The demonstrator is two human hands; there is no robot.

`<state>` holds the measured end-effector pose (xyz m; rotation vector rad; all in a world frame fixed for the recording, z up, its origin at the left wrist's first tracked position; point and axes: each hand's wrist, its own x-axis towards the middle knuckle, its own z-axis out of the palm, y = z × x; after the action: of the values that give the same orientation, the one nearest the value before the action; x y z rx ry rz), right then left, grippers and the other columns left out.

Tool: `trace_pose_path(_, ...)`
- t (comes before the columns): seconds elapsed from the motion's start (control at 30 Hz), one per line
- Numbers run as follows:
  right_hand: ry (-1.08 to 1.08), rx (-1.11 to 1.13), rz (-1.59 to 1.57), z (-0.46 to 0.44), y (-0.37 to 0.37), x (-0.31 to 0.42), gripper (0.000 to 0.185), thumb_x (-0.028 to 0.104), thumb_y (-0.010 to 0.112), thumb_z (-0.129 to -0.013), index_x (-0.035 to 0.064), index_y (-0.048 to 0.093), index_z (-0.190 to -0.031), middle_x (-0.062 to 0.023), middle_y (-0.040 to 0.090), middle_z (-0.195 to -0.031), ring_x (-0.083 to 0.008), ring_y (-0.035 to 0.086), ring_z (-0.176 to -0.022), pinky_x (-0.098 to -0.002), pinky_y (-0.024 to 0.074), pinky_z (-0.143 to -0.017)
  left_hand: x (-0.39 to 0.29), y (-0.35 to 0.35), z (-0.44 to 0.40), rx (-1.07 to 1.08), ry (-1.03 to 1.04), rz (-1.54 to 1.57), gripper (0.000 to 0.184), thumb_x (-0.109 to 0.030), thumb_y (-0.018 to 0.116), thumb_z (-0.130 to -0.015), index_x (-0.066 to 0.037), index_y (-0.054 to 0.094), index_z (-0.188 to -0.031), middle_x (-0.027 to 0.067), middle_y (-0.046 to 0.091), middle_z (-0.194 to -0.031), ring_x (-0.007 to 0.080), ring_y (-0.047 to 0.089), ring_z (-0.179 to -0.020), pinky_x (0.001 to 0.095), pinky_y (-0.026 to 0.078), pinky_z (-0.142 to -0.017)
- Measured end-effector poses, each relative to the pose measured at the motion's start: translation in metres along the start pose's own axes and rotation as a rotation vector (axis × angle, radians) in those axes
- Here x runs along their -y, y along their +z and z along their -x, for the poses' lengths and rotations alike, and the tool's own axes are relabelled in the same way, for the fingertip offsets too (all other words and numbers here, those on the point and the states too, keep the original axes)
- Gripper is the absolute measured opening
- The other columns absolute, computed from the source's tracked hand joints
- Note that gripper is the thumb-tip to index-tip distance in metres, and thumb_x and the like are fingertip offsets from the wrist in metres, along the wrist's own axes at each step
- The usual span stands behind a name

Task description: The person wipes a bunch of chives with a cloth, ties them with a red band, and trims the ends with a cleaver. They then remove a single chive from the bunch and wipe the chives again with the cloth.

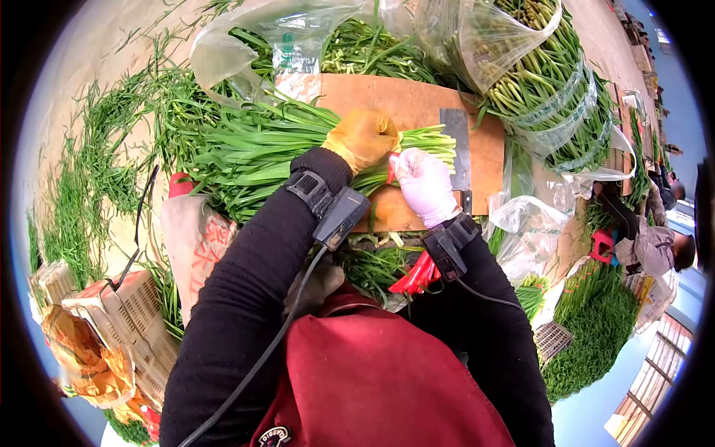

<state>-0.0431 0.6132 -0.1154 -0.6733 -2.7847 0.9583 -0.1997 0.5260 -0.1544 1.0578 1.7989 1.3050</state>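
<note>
Nearest us is our red apron (pixel 387 372), with our black sleeves (pixel 246 261) reaching forward from either side. Beyond it, a bunch of greens (pixel 253 153) lies across a brown board (pixel 387 93), its long leaves fanning out to our left and its pale stem ends pointing right. Our left hand (pixel 363 140), in a yellow glove, is curled over the bunch, gripping the stems. Our right hand (pixel 426 182), in a pale pink glove, is pinching the red band (pixel 392 167) at the stems, just beside the left. We see a cleaver (pixel 459 145) on the board by the stem ends, its handle toward us. Red strips (pixel 417 276) show beside our right wrist. Past the board at upper right is a clear plastic bag (pixel 514 45) packed with more greens; loose leaves (pixel 112 141) are strewn on the floor (pixel 138 56) at our left.
</note>
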Motion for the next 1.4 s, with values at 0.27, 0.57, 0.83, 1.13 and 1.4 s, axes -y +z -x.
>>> trace_pose_path(0.27,-0.169,-0.086,0.026,0.006,0.007,-0.012,0.017,0.02,0.064,-0.089,0.0062,0.06,-0.08,-0.0128,0.06,-0.074,-0.0339,0.061,-0.072,-0.0412,0.0497,-0.063,0.004,0.005,0.001,-0.007,0.097,-0.056,0.004,-0.005,0.066,-0.076,-0.002,0.068,-0.076,0.0112,0.066,-0.075,0.0221,0.064,-0.071,0.0324,0.05,-0.066)
trace_pose_path(0.57,-0.243,-0.304,0.126,0.012,0.022,-0.008,0.009,0.018,0.066,-0.084,0.0101,0.062,-0.084,-0.0085,0.06,-0.074,-0.0305,0.061,-0.065,-0.0402,0.0506,-0.058,-0.062,-0.001,-0.041,0.508,0.223,-0.885,0.014,-0.016,0.062,-0.074,-0.008,0.071,-0.081,0.0164,0.068,-0.08,0.0378,0.065,-0.077,0.0452,0.052,-0.069)
trace_pose_path(0.83,-0.182,-0.281,0.117,0.01,0.025,-0.005,0.005,0.011,0.065,-0.08,0.0086,0.062,-0.085,-0.0124,0.061,-0.073,-0.0349,0.062,-0.067,-0.042,0.0511,-0.06,-0.061,0.011,-0.022,0.281,-0.174,-0.648,0.023,-0.014,0.062,-0.08,-0.005,0.071,-0.1,0.0168,0.071,-0.093,0.0327,0.068,-0.087,0.0394,0.052,-0.076)
trace_pose_path(1.13,-0.246,-0.334,0.174,0.013,0.029,-0.011,0.012,0.006,0.063,-0.07,0.0045,0.056,-0.08,-0.0152,0.057,-0.075,-0.0368,0.059,-0.068,-0.0431,0.0502,-0.059,-0.027,0.01,0.047,-0.111,0.486,-0.495,0.052,0.005,0.059,-0.072,-0.007,0.061,-0.122,0.0144,0.068,-0.085,0.0339,0.065,-0.078,0.0394,0.051,-0.07)
trace_pose_path(1.4,-0.167,-0.209,-0.036,0.027,0.028,-0.017,0.008,0.012,0.058,-0.084,0.005,0.059,-0.088,-0.0147,0.059,-0.086,-0.036,0.06,-0.081,-0.0428,0.0509,-0.071,-0.019,0.017,0.043,-0.175,0.558,-0.601,0.021,-0.013,0.063,-0.078,-0.017,0.071,-0.097,0.0033,0.063,-0.074,0.0253,0.063,-0.072,0.0386,0.048,-0.068)
